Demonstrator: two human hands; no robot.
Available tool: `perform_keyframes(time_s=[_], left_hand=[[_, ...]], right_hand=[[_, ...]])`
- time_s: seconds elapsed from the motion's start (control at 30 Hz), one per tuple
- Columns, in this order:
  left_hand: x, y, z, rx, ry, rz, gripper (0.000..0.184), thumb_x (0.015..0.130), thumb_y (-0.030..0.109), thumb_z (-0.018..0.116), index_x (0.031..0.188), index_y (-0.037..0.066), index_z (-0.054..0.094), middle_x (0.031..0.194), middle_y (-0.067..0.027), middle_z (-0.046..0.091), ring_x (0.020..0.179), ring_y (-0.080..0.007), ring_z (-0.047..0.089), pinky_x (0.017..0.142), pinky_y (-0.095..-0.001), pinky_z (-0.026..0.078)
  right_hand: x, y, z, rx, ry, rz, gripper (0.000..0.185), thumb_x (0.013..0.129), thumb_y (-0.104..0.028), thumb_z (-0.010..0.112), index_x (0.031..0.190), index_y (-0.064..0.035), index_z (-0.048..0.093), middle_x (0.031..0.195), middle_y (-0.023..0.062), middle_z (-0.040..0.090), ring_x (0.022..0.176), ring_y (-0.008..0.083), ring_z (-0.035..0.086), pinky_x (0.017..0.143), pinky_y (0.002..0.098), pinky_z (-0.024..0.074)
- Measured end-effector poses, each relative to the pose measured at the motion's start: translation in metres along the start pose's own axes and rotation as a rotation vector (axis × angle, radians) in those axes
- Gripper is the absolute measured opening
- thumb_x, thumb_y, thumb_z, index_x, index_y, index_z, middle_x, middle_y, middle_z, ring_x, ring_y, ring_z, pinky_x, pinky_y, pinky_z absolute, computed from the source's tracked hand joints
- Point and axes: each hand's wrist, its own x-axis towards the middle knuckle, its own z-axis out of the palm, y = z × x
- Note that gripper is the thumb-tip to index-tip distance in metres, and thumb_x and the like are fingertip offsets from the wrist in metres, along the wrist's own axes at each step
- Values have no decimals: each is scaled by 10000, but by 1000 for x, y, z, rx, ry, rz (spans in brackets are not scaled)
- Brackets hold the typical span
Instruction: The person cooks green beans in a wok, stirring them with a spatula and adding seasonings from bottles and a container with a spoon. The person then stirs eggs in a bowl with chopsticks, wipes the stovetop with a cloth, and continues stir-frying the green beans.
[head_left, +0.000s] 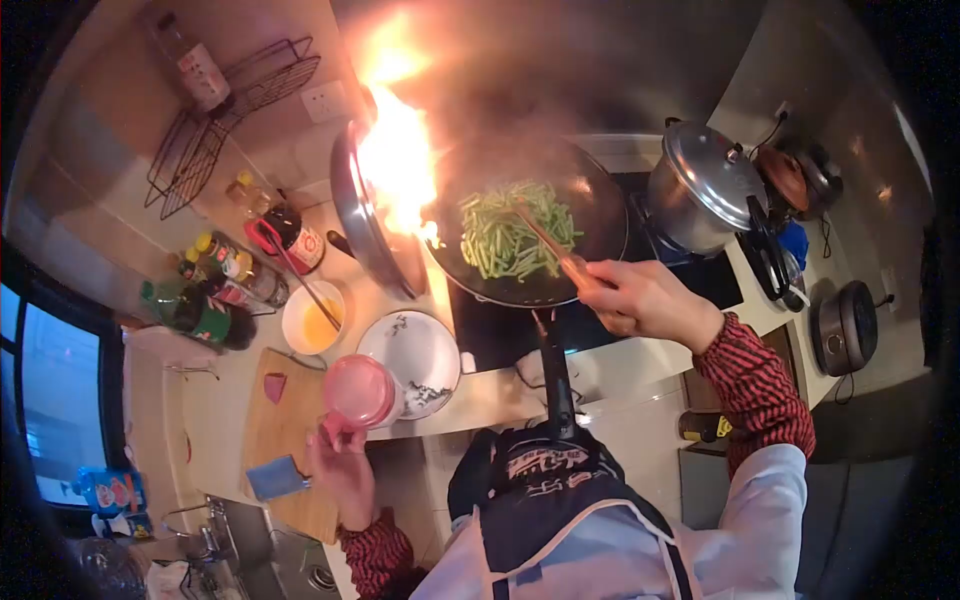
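My right hand (650, 305) is closed around a long wooden stirring utensil (548, 240). Its far end rests among cut green stalks (515, 230), like green beans, in a dark wok (600, 215). The wok's black handle (557, 375) points toward me. At lower left, my left hand (342, 465) grips a small pink plastic bowl (358, 390) near its rim. This bowl overlaps the edge of a white patterned bowl (425, 360) on the counter. Bright flames (397, 160) rise at the wok's left side, beside a round dark pan or lid (365, 215) standing on edge.
A bowl of yellow liquid (313, 318) holds a red-handled utensil (265, 237). Several bottles (235, 270) stand farther left. A cutting board (290, 415) bears a blue-grey cleaver blade (278, 478). To the right are a metal pressure cooker (705, 185) and a dark pot (845, 328). The sink (290, 560) is lower left.
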Motion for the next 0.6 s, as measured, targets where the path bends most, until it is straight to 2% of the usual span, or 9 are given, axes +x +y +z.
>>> perform_keyframes(time_s=[0.03,0.07,0.2,0.3,0.33,0.37,0.43,0.6], left_hand=[[4,-2,5,-6,45,54,258,848,316,447,793,65,472,728,-17,446,760,-144,447,760,-348,395],[4,-4,-13,-13,-89,55,259,845,326,458,799,72,473,756,-15,462,742,-135,446,753,-346,397],[-10,1,-22,-75,-153,64,252,845,323,461,804,74,478,751,-15,466,730,-129,456,728,-344,410],[-11,-12,-42,-144,125,-30,256,855,330,454,802,81,484,703,-4,482,685,-114,465,634,-266,417],[-6,-17,-58,-205,36,-11,249,861,321,454,808,81,490,726,-1,503,660,-107,460,610,-239,406],[3,-23,-69,-217,44,9,249,861,321,454,808,81,490,726,-1,503,660,-107,460,610,-239,406],[10,-29,-85,-96,172,148,236,865,303,454,806,78,499,714,3,496,650,-100,459,590,-237,398],[23,-24,-92,-38,308,263,198,861,259,471,802,73,504,729,6,514,647,-79,445,545,-220,367]], right_hand=[[-6,-4,-6,-23,19,-18,214,660,-117,590,868,-108,540,857,87,515,716,252,563,546,316,463],[-15,-12,-16,-6,41,-53,235,649,-109,591,878,-109,543,852,87,512,705,253,562,544,318,464],[-47,-35,-49,-70,33,-84,299,606,-112,614,898,-118,551,838,91,515,680,258,567,533,331,467],[-53,-40,-48,-84,-33,-62,320,596,-127,630,906,-127,551,856,94,526,656,263,574,532,336,473],[-55,-36,-47,-80,23,-59,299,603,-117,627,893,-122,556,843,93,532,645,268,573,534,337,475],[-56,-33,-46,-64,76,-53,278,609,-107,623,879,-117,560,831,93,538,634,273,572,536,339,477],[-49,-32,-58,52,160,-43,167,656,-88,632,812,-77,573,796,97,573,669,267,582,566,336,483],[-16,-44,-63,216,109,-28,153,676,-59,625,818,-33,575,779,118,571,709,269,567,620,325,462]])
